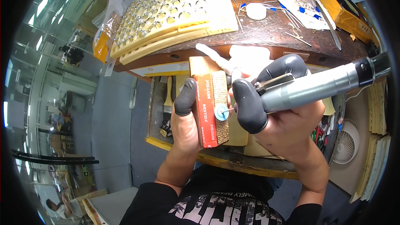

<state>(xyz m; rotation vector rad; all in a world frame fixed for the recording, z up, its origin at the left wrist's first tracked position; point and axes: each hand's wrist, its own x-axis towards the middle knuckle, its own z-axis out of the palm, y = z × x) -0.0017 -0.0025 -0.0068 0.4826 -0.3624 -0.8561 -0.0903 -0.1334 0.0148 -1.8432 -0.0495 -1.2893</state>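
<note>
My left hand (185,129), a black cot on its thumb, is closed around a red-wrapped block (206,116) with a rough gold-brown side face. In my right hand (291,129) is a grey rotary handpiece (314,87), gripped between fingers with black cots on them. A small light-blue polishing wheel (221,111) on a thin shank sticks out of the handpiece. This wheel lies against or just in front of the rough face of the block; whether it spins I cannot tell. Behind the block, a white finger-shaped piece (210,53) reaches toward the bench edge.
Stacked cream trays (166,16) holding many metal rings sit at the back left of the wooden bench (271,37). Several thin burs, a white round pot (256,11) and a clear bag (302,6) lie at the right. Below is an open drawer (237,158); a white fan (346,141) stands right.
</note>
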